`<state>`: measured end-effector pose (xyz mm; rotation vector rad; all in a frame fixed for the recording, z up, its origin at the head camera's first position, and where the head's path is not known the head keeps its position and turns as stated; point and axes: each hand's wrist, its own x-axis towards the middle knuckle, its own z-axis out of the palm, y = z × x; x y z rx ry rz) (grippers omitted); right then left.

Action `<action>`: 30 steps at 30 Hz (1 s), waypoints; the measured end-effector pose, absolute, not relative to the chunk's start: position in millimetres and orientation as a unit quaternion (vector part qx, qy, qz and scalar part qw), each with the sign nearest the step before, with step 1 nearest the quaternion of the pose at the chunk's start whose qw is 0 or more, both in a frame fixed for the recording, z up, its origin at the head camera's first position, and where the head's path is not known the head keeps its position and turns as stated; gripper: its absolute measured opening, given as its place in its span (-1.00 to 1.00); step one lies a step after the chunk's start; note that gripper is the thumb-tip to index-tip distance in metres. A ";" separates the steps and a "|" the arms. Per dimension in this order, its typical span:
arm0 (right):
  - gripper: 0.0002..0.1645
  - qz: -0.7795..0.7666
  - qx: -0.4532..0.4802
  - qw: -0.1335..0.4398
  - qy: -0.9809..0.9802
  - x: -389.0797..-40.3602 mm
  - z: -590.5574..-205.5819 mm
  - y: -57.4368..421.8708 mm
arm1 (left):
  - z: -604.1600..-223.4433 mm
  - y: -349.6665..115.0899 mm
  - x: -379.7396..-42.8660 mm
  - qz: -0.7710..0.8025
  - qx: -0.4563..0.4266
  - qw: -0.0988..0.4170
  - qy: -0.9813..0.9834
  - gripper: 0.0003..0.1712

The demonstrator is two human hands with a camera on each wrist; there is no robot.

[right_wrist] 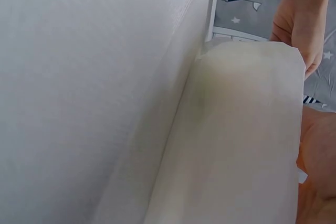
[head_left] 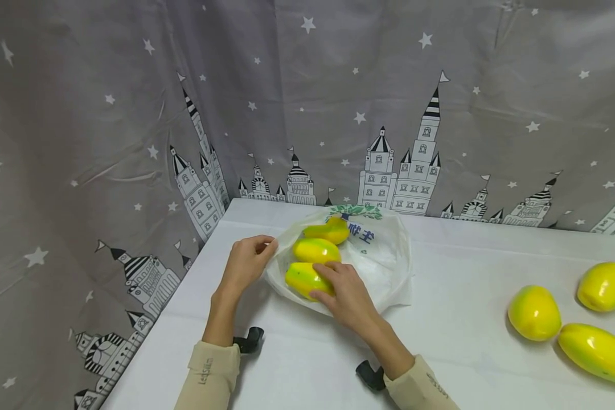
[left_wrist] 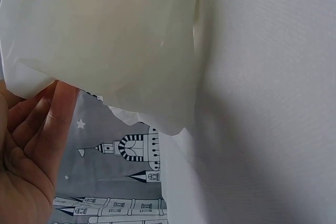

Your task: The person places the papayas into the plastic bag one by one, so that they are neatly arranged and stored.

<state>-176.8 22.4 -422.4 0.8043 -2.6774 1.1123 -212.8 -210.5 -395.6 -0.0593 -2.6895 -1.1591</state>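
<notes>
A white plastic bag (head_left: 384, 273) with green and blue print lies on the table, its mouth spread wide. At its left rim my left hand (head_left: 248, 259) pinches the edge; in the left wrist view the fingers of the left hand (left_wrist: 39, 135) go behind the film. Inside the bag, my right hand (head_left: 347, 289) holds the nearest yellow-green fruit (head_left: 301, 279) between thumb and fingers. Behind it sit an oval yellow-green fruit (head_left: 315, 250) and a narrow-necked one (head_left: 333, 230). Bag film hides the fruit in the right wrist view, where part of the right hand (right_wrist: 320, 156) shows.
On the white table (head_left: 456, 353), at the right, lie a round yellow fruit (head_left: 534, 313), another yellow fruit (head_left: 607, 286) and a long yellow-green one (head_left: 597, 350). A grey curtain (head_left: 307, 102) with castles and stars hangs behind and along the left side.
</notes>
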 end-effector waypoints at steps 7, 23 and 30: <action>-0.37 0.375 0.266 0.050 -0.887 -176.8 -423.2 22.2 | -395.6 -210.9 -212.1 -0.396 -0.023 0.107 -0.912 -0.65; -0.42 0.365 0.247 0.062 -0.896 -175.9 -425.0 21.6 | -394.2 -209.7 -210.9 -0.393 -0.025 0.110 -0.913 -0.66; -0.44 0.364 0.249 0.076 -0.894 -175.8 -425.8 20.2 | -393.5 -210.0 -211.3 -0.393 -0.030 0.114 -0.912 -0.66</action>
